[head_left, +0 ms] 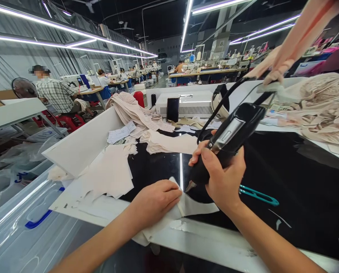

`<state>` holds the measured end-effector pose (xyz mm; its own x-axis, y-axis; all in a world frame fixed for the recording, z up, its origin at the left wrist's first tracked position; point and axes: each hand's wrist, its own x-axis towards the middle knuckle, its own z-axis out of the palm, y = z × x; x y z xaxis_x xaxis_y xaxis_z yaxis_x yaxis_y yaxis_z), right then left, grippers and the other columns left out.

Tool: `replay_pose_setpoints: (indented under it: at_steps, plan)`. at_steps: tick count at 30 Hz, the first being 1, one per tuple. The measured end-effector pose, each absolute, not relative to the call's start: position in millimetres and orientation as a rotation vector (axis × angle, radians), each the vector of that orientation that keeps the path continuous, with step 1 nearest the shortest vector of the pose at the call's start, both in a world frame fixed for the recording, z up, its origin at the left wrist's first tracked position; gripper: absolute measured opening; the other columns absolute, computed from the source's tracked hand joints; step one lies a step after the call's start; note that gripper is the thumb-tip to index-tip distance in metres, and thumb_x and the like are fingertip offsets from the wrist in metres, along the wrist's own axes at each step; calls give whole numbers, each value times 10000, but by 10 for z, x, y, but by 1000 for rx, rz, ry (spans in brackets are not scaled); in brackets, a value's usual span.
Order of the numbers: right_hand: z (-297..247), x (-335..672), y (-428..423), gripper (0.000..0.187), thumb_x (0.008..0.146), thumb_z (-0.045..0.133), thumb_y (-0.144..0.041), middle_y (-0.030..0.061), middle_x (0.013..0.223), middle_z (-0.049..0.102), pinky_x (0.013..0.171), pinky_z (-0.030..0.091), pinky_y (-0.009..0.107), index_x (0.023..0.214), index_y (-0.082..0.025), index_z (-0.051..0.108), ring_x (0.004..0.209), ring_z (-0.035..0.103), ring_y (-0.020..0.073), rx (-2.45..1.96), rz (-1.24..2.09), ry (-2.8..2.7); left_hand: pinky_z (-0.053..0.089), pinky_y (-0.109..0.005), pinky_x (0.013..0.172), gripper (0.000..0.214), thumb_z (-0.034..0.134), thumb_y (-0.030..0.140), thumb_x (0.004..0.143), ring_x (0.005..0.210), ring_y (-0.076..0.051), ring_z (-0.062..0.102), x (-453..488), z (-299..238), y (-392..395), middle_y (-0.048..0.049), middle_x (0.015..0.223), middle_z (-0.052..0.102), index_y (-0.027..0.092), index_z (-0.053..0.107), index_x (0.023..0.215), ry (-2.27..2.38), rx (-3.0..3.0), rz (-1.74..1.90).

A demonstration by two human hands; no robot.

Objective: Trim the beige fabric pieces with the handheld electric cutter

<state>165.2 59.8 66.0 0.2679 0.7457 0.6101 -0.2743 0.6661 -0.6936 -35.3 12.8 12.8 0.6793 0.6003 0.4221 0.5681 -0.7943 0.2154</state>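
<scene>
My right hand is wrapped round a black corded electric hand tool with a silver plate on its side. Its pointed metal tip slants down to the left, close to my left fingers. A knotted pale pink cloth strip runs up from the tool's rear end. My left hand is closed on a cream fabric piece at the table's front edge, fingertips pressed on it. The fabric's curved end reaches right, below the tool tip, across the black tabletop. Whether tip and fabric touch, I cannot tell.
Cream fabric pieces lie left, beside a white side panel. A teal slotted tool is right of my hand. A phone leans on a white vented box. Clear plastic bins stand lower left; a person sits beyond.
</scene>
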Motion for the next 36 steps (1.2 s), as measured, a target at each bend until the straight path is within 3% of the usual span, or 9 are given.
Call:
replay_pose_setpoints:
  at_steps: [18,26,32,36]
  plan:
    - [616,1547,611,265,957,866,-263,-86,834,733,605,649,284,1034,-289,613,601,686,117,-556,696,-1122,680,-284,950,332,457,264,1259,1110,-201,807,-343,108,60,-95,1299,788,190,776,1312,1030,2813,710]
    - [632,1647,556,401,940,943,-420,-81,843,742,604,642,290,1132,-283,618,598,698,128,-529,726,-1100,681,-284,984,242,555,214,1215,1159,-204,802,-367,64,56,-95,1342,779,215,762,1340,1056,2844,691]
    - [634,1614,530,298,959,899,-320,-81,847,745,589,653,292,1070,-291,624,592,696,128,-562,700,-1117,692,-296,988,249,558,171,1198,1174,-215,807,-384,82,66,-102,1357,779,208,757,1343,1040,2861,686]
    - [712,1720,477,351,926,941,-369,-82,835,735,599,645,294,1059,-292,625,598,690,133,-579,716,-1073,690,-314,1054,246,532,194,1221,1206,-215,802,-399,125,87,-100,1333,791,196,748,1338,988,2887,699]
